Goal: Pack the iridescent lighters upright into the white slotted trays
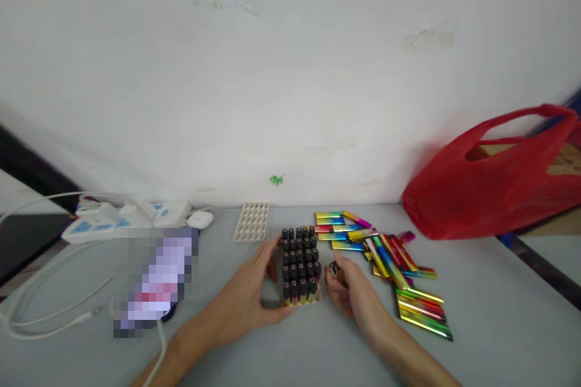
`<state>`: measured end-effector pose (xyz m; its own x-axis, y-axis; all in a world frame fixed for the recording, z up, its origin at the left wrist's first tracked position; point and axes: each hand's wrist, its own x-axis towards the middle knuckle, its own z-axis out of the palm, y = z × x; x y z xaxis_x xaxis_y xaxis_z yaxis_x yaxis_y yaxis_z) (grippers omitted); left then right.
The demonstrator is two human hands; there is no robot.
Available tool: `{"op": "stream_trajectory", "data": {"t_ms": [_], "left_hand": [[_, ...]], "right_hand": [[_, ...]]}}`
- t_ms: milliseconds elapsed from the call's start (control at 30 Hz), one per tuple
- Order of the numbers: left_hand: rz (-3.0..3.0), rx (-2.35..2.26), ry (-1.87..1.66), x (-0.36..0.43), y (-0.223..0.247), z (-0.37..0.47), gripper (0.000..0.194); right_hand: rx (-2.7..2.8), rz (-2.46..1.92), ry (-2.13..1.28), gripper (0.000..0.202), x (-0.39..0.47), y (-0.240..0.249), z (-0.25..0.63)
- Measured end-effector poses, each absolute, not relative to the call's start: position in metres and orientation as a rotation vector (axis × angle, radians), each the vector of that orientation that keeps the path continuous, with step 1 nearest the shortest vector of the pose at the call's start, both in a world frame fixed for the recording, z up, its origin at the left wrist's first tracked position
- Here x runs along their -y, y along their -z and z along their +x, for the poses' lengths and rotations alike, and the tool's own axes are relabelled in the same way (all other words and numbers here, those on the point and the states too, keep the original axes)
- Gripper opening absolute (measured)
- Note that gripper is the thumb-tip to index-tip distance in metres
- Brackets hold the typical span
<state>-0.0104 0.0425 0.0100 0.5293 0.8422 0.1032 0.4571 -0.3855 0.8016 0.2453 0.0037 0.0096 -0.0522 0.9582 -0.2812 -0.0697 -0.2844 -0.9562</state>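
Note:
In front of me a beige rack (pixel 318 297) holds rows of upright slim sticks with black caps (pixel 300 257); their lower parts look metallic gold and coloured. My left hand (pixel 247 284) curves around the rack's left side, thumb at the front corner and fingers at the back, gripping it. Just right of the rack, my right hand (pixel 347 290) is closed around a black-capped stick (pixel 334 267), whose top end shows; the fingers hide the rest. A loose pile of shiny rainbow-coloured sticks (pixel 385 254) lies behind and to the right of that hand.
A second beige tray with holes (pixel 252 222) lies near the wall. At left are a white power strip (pixel 131 221), a white charger (pixel 200 219), a blurred phone (pixel 158 281) and white cables (pixel 54 332). A red bag (pixel 481 181) stands at the right.

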Motion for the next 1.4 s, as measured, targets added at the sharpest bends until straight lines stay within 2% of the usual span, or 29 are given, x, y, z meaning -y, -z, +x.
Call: {"op": "stream_trajectory", "data": {"t_ms": [133, 333, 700, 967, 1400], "left_hand": [[2.036, -1.038, -0.661, -0.043, -0.008, -0.011, 0.116], [2.032, -1.026, -0.672, -0.043, -0.011, -0.01, 0.118], [2.044, -1.038, -0.661, -0.044, -0.01, -0.009, 0.117], [2.027, -1.044, -0.662, -0.043, -0.008, -0.01, 0.117], [2.024, -1.052, -0.654, -0.043, -0.009, -0.01, 0.114]], "right_hand": [[0.937, -1.235, -1.625, 0.073, -0.004, -0.015, 0.242], [0.906, -1.21, -1.494, 0.07, -0.005, -0.014, 0.243], [0.931, -1.025, -1.527, 0.065, -0.003, -0.019, 0.238], [0.824, -1.15, -1.54, 0.076, 0.0, -0.009, 0.238], [0.909, -1.28, -1.429, 0.062, 0.001, 0.008, 0.237]]}}
